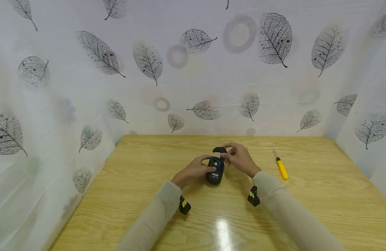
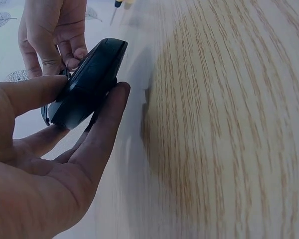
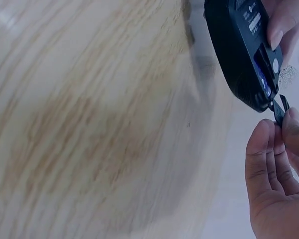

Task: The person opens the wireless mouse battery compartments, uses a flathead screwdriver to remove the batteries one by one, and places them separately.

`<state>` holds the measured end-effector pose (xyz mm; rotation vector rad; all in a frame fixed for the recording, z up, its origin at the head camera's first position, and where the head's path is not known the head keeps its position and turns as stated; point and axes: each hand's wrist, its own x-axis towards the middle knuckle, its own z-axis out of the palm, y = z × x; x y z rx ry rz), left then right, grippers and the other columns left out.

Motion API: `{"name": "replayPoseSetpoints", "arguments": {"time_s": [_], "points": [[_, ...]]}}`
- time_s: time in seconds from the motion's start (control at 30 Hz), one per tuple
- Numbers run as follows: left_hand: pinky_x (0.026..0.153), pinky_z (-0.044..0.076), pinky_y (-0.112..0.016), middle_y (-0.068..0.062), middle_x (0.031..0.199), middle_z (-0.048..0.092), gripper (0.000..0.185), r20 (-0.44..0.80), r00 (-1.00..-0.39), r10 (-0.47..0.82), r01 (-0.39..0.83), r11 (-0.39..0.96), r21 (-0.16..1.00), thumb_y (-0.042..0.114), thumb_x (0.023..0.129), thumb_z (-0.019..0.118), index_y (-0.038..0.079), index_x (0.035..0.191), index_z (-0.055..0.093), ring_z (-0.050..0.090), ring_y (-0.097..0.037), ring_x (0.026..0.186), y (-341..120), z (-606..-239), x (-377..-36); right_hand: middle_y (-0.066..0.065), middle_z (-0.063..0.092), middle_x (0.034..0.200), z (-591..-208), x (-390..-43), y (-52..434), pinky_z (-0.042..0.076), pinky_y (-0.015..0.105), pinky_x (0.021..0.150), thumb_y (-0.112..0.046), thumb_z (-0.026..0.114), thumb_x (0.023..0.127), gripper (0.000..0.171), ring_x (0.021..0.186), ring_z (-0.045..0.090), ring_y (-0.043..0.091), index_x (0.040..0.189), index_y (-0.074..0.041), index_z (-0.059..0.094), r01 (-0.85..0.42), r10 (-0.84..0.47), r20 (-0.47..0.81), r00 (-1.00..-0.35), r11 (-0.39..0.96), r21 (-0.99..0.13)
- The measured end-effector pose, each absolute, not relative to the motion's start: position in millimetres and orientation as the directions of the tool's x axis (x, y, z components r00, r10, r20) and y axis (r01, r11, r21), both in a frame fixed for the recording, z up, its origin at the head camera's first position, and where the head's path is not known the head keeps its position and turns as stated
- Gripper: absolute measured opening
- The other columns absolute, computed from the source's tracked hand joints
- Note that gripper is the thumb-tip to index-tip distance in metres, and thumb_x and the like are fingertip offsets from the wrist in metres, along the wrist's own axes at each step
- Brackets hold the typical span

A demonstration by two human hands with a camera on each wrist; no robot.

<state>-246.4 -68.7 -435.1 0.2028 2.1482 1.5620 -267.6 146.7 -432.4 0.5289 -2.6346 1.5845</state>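
Note:
A black computer mouse (image 1: 214, 178) is held underside up over the table, tilted. My left hand (image 1: 194, 169) grips it, thumb on the underside and fingers behind, as the left wrist view also shows of the mouse (image 2: 92, 79). Its battery slot is uncovered, and a blue battery (image 3: 262, 77) lies inside. At the slot end my right hand (image 1: 241, 159) pinches a thin black cover (image 1: 219, 150) between thumb and fingers. In the right wrist view the cover (image 3: 279, 113) overlaps the tip of the mouse.
A screwdriver (image 1: 281, 168) with a yellow handle lies on the wooden table (image 1: 149, 157), right of the hands. A pale curtain (image 1: 205, 80) with leaf prints hangs behind the table and along its sides. Each wrist carries a small black device (image 1: 253, 196).

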Motion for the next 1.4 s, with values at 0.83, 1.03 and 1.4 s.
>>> {"name": "replayPoseSetpoints", "arguments": {"time_s": [0.83,1.03,1.4], "points": [[0.085,0.060,-0.038,-0.023,0.133,0.058,0.065,-0.319,-0.872,0.372,-0.190,0.343,0.920,0.018,0.096,0.073,0.002,0.151,0.042,0.065,-0.028,0.112,-74,-434,-244,0.017,0.073,0.087,-451,-275,162,0.053,0.029,0.057,-0.007,0.072,0.095,0.036,0.066,0.066,0.019,0.126,0.008,0.061,-0.142,-0.195,0.031,-0.980,0.589,-0.795],[0.087,0.059,-0.037,-0.021,0.134,0.059,0.060,-0.330,-0.867,0.372,-0.194,0.358,0.913,0.020,0.097,0.071,-0.004,0.147,0.047,0.064,-0.026,0.113,-74,-433,-244,0.019,0.074,0.094,-453,-276,163,0.058,0.035,0.066,-0.009,0.073,0.094,0.037,0.077,0.070,0.022,0.125,0.008,0.062,-0.129,-0.180,0.016,-0.984,0.642,-0.756],[0.082,0.061,-0.041,-0.019,0.117,0.066,0.052,-0.338,-0.840,0.425,-0.252,0.248,0.936,0.022,0.101,0.066,-0.001,0.143,0.045,0.071,-0.028,0.098,-77,-433,-244,0.025,0.071,0.103,-454,-280,161,0.058,0.049,0.082,-0.014,0.075,0.093,0.037,0.095,0.069,0.035,0.117,0.011,0.065,-0.142,-0.147,0.051,-0.988,0.726,-0.673]]}}
